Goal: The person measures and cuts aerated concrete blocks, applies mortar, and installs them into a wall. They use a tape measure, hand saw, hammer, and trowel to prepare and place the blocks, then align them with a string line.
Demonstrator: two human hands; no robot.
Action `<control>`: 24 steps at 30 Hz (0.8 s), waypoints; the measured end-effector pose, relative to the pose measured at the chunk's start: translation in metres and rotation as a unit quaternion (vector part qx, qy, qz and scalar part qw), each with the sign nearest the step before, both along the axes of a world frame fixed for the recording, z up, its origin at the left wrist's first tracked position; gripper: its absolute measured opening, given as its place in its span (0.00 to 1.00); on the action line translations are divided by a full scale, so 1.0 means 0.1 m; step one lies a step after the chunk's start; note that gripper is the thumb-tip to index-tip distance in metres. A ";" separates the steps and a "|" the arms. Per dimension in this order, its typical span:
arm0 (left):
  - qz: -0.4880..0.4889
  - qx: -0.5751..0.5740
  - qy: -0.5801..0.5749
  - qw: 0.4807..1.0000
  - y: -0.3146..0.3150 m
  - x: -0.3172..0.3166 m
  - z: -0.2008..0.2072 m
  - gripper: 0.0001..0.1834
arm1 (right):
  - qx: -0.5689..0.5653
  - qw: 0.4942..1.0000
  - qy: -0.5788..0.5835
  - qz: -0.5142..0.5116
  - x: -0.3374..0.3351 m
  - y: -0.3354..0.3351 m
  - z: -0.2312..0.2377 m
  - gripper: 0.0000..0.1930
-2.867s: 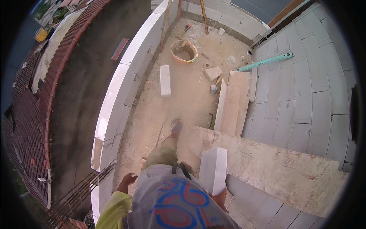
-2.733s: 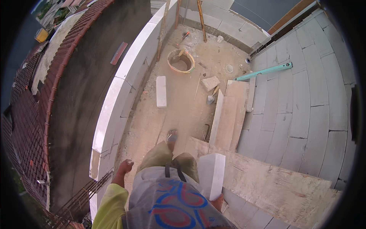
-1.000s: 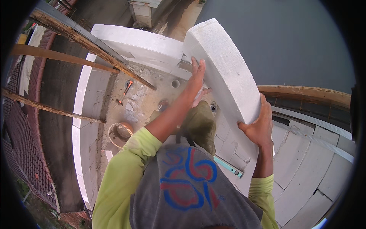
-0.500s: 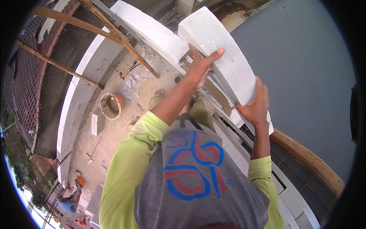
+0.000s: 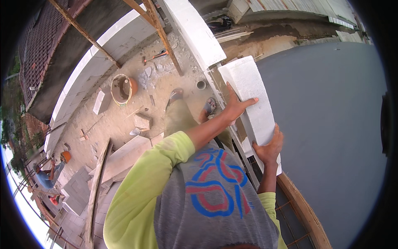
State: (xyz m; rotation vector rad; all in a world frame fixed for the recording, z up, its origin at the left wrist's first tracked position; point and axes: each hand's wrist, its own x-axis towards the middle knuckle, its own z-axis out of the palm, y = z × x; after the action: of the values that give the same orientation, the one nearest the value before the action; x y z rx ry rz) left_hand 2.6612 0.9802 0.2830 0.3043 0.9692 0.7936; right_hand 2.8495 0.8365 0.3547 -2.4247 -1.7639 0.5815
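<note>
A person in lime-green sleeves grips a white aerated concrete block (image 5: 255, 93) with 2 bare hands at the top of a white block wall (image 5: 195, 29). The block's long axis runs from upper left to lower right, roughly in line with the wall; its upper end points toward the end of the laid course, just beside it. The left hand (image 5: 237, 110), thumb spread wide across the upper face and fingers along the near side, has hold of the block near its middle. The right hand (image 5: 269, 147) straddles the lower end, thumb on the near side and fingers over the far edge. Whether the block's full weight rests on the wall cannot be told. On the floor stand an orange bucket (image 5: 134, 87) and, beside it, a 2nd white block (image 5: 101, 102).
</note>
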 end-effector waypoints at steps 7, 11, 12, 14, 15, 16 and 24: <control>-0.042 -0.056 0.064 0.995 -0.03 -0.14 -0.12 0.77 | -0.013 1.000 -0.008 0.014 -0.04 0.00 -0.37 0.59; -0.046 -0.030 0.098 0.994 -0.35 -0.65 -0.12 0.63 | -0.020 1.000 -0.010 0.018 -0.08 0.01 -0.71 0.59; -0.046 -0.022 0.090 0.995 -0.42 -0.89 -0.02 0.58 | -0.023 1.000 -0.008 0.019 -0.08 0.00 -0.80 0.59; -0.060 -0.018 0.119 0.991 -0.58 -1.49 -0.05 0.46 | -0.036 0.999 -0.015 0.013 -0.12 0.00 -0.91 0.59; -0.044 -0.015 0.150 0.988 -0.67 -1.80 -0.10 0.43 | -0.040 0.999 -0.018 0.010 -0.14 0.02 -0.95 0.59; -0.038 -0.026 0.225 0.973 -0.81 -2.16 -0.26 0.42 | -0.041 0.999 -0.010 0.011 -0.17 0.05 -0.98 0.59; 0.027 -0.132 0.531 0.837 -2.45 -4.20 -0.95 0.45 | -0.049 0.999 0.002 0.001 -0.31 0.05 -1.24 0.59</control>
State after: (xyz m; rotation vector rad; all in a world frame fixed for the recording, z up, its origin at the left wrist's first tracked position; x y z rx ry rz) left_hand 2.2415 0.7351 0.1877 0.4909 2.1254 0.4891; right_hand 2.8186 0.8418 0.2306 -2.4825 -1.7771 0.6886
